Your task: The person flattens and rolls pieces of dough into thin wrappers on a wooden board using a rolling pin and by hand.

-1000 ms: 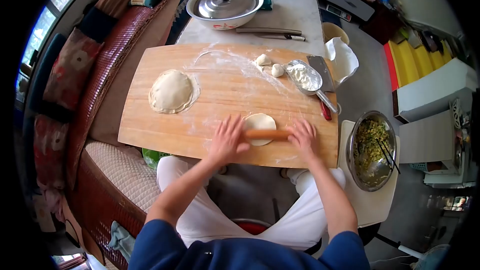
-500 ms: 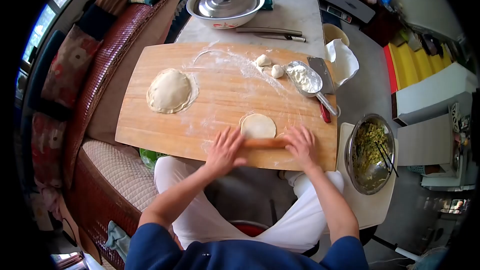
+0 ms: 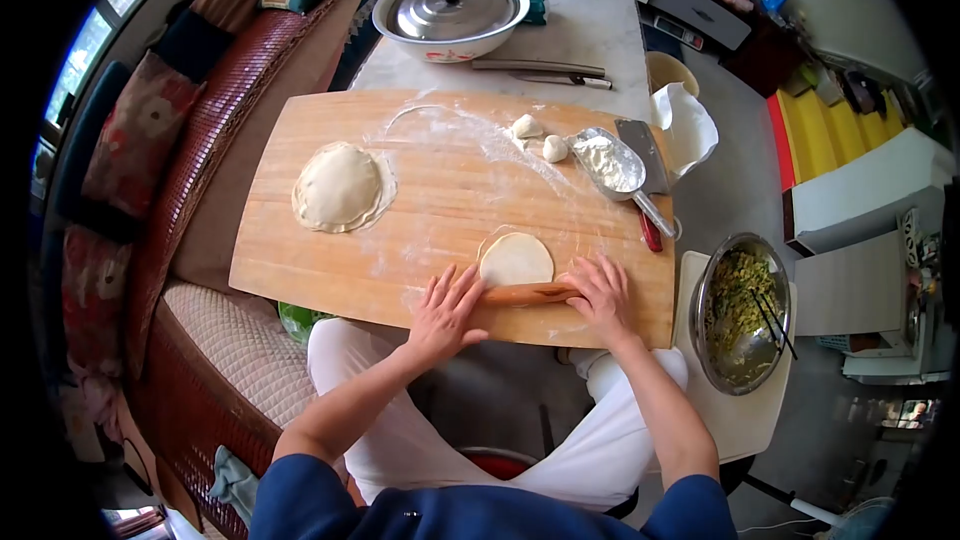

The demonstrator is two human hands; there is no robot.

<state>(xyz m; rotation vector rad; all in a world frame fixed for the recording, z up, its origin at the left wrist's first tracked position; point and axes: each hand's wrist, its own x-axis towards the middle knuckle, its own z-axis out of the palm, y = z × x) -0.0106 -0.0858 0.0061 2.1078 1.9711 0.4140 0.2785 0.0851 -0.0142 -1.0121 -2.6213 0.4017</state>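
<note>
A wooden rolling pin (image 3: 527,293) lies crosswise near the front edge of the wooden board. My left hand (image 3: 448,312) rests on its left end, fingers stretched forward and thumb apart. On the right end lies my right hand (image 3: 600,298), its fingers also extended and spread; the palms hide both tips of the pin. Just beyond the pin is a thin round dough wrapper (image 3: 516,260), its near edge touching or under the wood. A stack of round wrappers (image 3: 338,187) sits at the board's left. Two small dough balls (image 3: 540,138) lie toward the back right.
A metal scoop of flour (image 3: 608,162) and a cleaver (image 3: 642,152) lie at the floured board's (image 3: 440,230) right edge. A lidded basin (image 3: 450,15) and knives (image 3: 545,70) are behind. At right stands a steel bowl of green filling (image 3: 740,315) with chopsticks.
Both hands and the rolling pin have shifted slightly toward me, and more of the wrapper's near side shows. The stack and dough balls keep their places on the board.
</note>
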